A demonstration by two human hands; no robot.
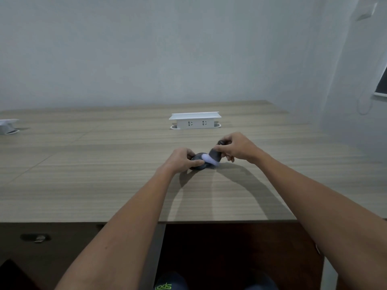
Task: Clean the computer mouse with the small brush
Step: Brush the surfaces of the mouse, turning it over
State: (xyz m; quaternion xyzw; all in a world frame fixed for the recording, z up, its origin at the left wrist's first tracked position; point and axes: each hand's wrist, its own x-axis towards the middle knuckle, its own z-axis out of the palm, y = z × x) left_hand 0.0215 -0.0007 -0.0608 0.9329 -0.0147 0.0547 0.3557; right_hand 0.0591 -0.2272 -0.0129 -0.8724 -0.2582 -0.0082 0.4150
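**Black mouse, white bristles**

Black and round, the mouse (198,164) sits on the wooden desk (104,174), out in front of the person and a bit to the right. The left hand (184,161) is closed around it. The thumb lies along the near side and the fingers curl over the far side, so only a small part of the smooth dark shell shows between them.

The right hand (236,148) is closed on the brush (213,156). It pinches the dark handle near the top, and the rounded end of the handle sticks up between the thumb and fingers. The brush tilts down to the left. Its soft white bristles fan out and press on the right part of the mouse, just beside the left thumb. The bristles look blurry.

The desk top is light brown with long straight stripes, flat and dull. Its front is darker brown. Grey shadows of both arms fall on the wood.

Farther back stands a white plastic socket box (195,120), shaped like a small block with a flat lid. Another white thing (8,125) sits at the far left edge; it is cut off, so I cannot tell what it is.
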